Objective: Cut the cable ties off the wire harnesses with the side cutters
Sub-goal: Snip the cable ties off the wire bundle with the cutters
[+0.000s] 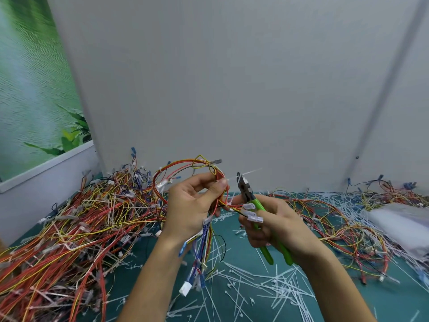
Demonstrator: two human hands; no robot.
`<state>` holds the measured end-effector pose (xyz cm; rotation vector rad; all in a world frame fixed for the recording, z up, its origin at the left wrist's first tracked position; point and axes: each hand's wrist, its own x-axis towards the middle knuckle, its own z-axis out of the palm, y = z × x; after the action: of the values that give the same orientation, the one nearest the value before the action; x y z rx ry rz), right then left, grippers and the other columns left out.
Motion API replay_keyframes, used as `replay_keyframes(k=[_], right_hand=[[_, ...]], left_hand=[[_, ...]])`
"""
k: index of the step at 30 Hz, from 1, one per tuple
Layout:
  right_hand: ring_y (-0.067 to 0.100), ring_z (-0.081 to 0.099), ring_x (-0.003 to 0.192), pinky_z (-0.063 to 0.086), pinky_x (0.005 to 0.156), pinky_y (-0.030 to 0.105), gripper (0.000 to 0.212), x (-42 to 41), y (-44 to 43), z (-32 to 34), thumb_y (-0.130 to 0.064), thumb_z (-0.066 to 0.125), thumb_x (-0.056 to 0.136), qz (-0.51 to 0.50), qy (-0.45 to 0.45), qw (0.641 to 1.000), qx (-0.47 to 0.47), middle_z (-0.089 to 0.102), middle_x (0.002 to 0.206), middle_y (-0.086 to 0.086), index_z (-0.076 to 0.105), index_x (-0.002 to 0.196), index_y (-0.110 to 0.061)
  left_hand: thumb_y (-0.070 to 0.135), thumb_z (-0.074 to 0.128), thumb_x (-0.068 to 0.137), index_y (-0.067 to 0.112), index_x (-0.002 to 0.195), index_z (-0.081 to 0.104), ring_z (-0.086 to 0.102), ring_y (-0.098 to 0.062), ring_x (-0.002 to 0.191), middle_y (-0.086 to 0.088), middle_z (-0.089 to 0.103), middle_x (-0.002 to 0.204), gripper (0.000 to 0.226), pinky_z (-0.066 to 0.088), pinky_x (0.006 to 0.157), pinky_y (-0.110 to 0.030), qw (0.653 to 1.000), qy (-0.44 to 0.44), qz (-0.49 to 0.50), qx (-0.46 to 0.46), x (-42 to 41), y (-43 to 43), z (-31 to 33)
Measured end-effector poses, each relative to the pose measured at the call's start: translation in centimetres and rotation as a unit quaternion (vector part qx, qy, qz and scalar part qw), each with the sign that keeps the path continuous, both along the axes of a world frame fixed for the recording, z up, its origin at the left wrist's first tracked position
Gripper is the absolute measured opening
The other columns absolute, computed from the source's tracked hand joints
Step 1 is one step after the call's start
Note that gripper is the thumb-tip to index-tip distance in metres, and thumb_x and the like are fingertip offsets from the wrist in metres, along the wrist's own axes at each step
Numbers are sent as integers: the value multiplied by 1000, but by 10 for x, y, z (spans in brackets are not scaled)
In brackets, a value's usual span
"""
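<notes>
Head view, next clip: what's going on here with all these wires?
A person's left hand holds up a looped harness of red, yellow and blue wires, pinching it beside a white plastic cable tie. The right hand grips green-handled side cutters, their tip raised at that tie's tail; no cut is visible yet. A big pile of tied harnesses lies to the left, and snipped white ties litter the teal table.

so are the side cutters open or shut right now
Open: the side cutters have their blade tips apart, and the green handles splay out below the right hand.
</notes>
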<state>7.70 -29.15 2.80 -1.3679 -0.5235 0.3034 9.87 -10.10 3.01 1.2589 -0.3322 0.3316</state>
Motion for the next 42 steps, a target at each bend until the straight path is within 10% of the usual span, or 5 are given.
replay_keyframes(k=[26, 35, 42], right_hand=[[15, 27, 56, 24, 53, 29, 20, -13, 7, 9, -17, 60, 97, -8, -55, 996, -69, 32, 71, 8, 74, 88, -29], [20, 51, 62, 47, 63, 39, 15, -13, 8, 8, -13, 62, 102, -55, -108, 984, -128, 56, 70, 5, 69, 92, -21], [18, 28, 57, 26, 51, 30, 24, -14, 10, 8, -17, 59, 97, -30, -86, 993, -75, 28, 75, 26, 73, 86, -33]], left_hand=[[27, 84, 73, 15, 87, 78, 66, -20, 53, -11, 73, 74, 20, 50, 43, -26, 999, 25, -16, 29, -3, -3, -1], [29, 83, 72, 16, 86, 78, 65, -20, 48, -11, 74, 71, 19, 51, 42, -25, 998, 31, -17, 43, -7, -4, 1], [30, 83, 71, 10, 90, 77, 63, -19, 45, -10, 72, 68, 29, 51, 43, -24, 998, 36, -26, 41, -6, -3, 2]])
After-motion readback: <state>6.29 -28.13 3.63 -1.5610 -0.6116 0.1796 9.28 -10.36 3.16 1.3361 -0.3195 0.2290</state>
